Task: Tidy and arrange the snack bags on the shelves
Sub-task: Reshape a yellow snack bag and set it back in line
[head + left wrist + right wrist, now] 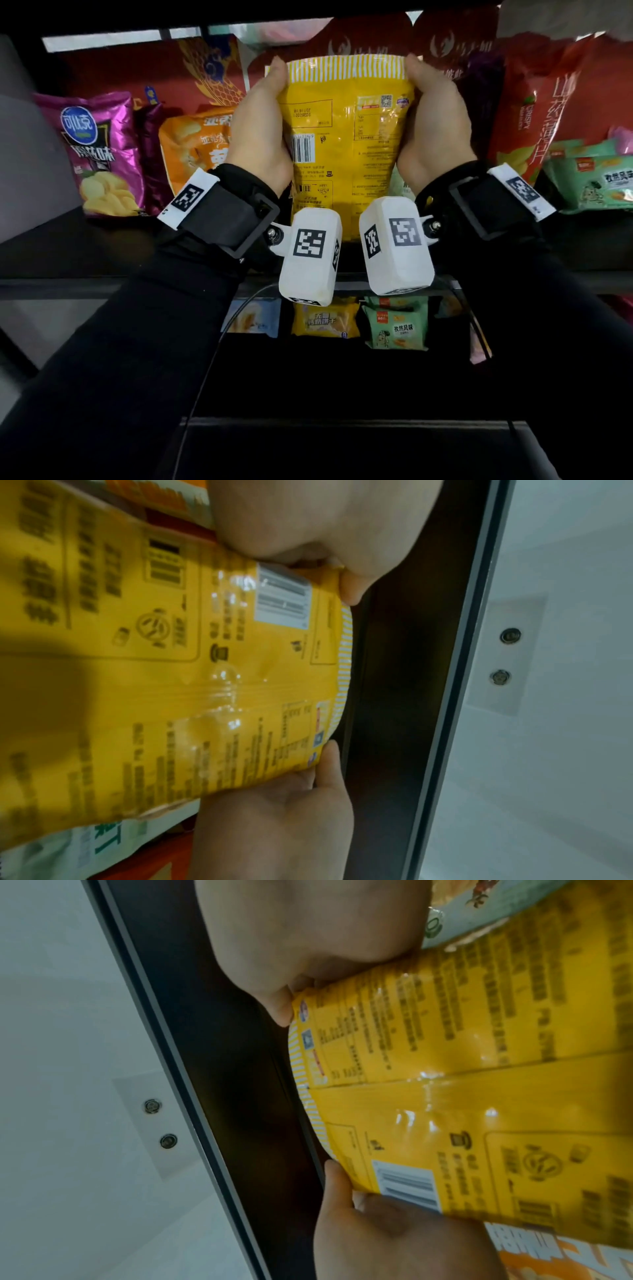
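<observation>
Two bare hands hold one yellow snack bag (346,137) upright in front of a shelf of snacks.

Left hand (262,126) grips the bag's left edge and right hand (433,123) grips its right edge, each with the thumb on the printed back and the fingers curled out of sight behind it; the bag's back, with a barcode (303,147) low on the left, faces the camera, and its striped top seal sits between the thumbs. Just left of the bag an orange chip bag (191,144) and then a purple chip bag (102,154) stand on the dark shelf (102,246). To the right stand a red bag (534,109) and a green packet (596,181). Small yellow and green packets (394,325) sit on the shelf below.
</observation>
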`<state>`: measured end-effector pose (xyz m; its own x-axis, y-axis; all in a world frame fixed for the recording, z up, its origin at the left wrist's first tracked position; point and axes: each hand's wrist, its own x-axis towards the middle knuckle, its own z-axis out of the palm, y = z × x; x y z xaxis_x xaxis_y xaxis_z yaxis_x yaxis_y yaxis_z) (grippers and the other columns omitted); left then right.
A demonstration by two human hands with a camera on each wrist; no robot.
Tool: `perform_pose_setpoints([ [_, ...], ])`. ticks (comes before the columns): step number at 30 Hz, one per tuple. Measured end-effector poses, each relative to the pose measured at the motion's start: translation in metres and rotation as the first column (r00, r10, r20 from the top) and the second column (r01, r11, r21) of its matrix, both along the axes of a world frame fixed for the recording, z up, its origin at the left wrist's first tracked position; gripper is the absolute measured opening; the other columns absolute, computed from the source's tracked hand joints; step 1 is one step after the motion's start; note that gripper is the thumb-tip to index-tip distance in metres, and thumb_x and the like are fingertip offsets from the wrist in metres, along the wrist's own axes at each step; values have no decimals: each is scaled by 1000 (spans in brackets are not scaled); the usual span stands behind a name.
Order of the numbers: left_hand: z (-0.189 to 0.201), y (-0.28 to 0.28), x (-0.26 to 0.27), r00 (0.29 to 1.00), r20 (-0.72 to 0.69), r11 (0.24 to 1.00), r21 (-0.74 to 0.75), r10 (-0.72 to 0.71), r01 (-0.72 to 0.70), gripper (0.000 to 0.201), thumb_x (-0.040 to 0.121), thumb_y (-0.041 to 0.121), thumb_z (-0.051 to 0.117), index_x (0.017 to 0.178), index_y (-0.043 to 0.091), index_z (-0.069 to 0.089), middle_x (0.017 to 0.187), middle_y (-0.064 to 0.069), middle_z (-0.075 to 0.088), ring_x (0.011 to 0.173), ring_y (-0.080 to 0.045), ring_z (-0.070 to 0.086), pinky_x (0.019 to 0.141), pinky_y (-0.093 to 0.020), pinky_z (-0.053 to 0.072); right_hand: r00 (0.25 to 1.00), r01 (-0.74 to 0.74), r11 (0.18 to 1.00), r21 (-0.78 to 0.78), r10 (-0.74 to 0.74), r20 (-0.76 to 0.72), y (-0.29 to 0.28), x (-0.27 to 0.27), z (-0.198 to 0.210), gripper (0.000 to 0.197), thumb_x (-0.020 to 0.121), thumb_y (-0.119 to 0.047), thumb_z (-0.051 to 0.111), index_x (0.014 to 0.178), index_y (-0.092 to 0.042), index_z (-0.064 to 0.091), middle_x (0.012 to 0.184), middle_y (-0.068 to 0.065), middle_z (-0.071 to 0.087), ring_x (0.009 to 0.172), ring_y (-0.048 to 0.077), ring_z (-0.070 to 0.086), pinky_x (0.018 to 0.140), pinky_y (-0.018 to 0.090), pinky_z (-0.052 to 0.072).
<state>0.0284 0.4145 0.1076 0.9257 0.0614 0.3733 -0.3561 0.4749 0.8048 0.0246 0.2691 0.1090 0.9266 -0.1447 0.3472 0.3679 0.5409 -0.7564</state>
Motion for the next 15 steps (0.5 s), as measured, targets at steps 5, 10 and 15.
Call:
perform_pose_setpoints([
  [5, 3, 1, -7, 999, 31, 999, -41, -23, 25, 29, 102, 27, 45, 96, 4, 62, 89, -12, 71, 83, -26, 70, 85, -47, 57, 1000, 15, 989, -150, -11, 29, -8, -7, 2, 23, 99, -27, 49, 100, -9, 64, 99, 9, 72, 91, 22, 68, 94, 44, 53],
  [10, 10, 4, -15, 979, 198, 997, -57, -40, 52, 41, 105, 33, 35, 128, 4, 51, 123, -21, 62, 113, -36, 61, 98, -55, 47, 986, -7, 751, -660, 114, 120, -27, -21, -11, 41, 86, -13, 66, 123, -24, 52, 113, -6, 68, 105, 14, 66, 89, 44, 52],
  [15, 2, 21, -21, 971, 148, 971, 176, -186, 159, 60, 102, 53, 19, 132, 13, 52, 134, -14, 56, 126, -30, 52, 106, -56, 37, 886, 251, 858, -448, -17, 464, -33, -27, -18, 39, 75, 11, 68, 101, -15, 54, 107, 6, 61, 105, 19, 61, 89, 32, 53],
])
